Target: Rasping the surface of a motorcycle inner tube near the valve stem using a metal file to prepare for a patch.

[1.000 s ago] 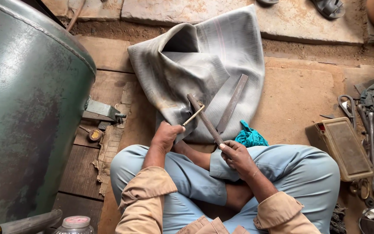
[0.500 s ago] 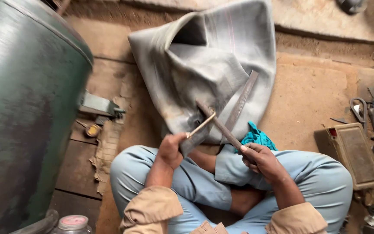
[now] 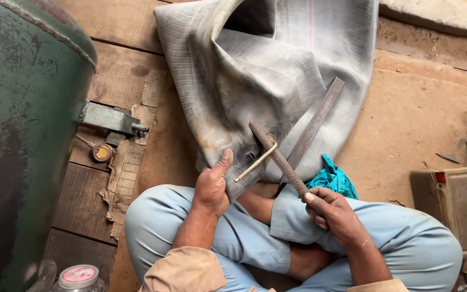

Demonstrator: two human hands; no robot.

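Inner tube [image 3: 266, 75], grey rubber, large: lying crumpled on the wooden floor [image 3: 120, 70] in front of the seated person's crossed legs, its near edge being drawn up toward the lap, apparently so the valve area is sitting within easy reach.

Left hand [image 3: 212, 186]: fingers closing on the tube's near fold, thumb pressing on top, seemingly pinning the rubber flat and taut. A thin brass valve stem [image 3: 255, 162] is sticking out just beside the thumb.

Right hand [image 3: 333, 211]: fingers wrapping the lower end of a round rasp [image 3: 277, 157], its rough tip resting across the rubber near the stem, angled as if for roughening the surface.

Flat file [image 3: 315, 121]: lying loose on the tube, just beside the rasp.

Teal rag [image 3: 332, 178]: bunching against the right knee.

Green tank [image 3: 22, 135]: standing at the left.

Metal box [image 3: 460, 208]: sitting on the floor at the right.
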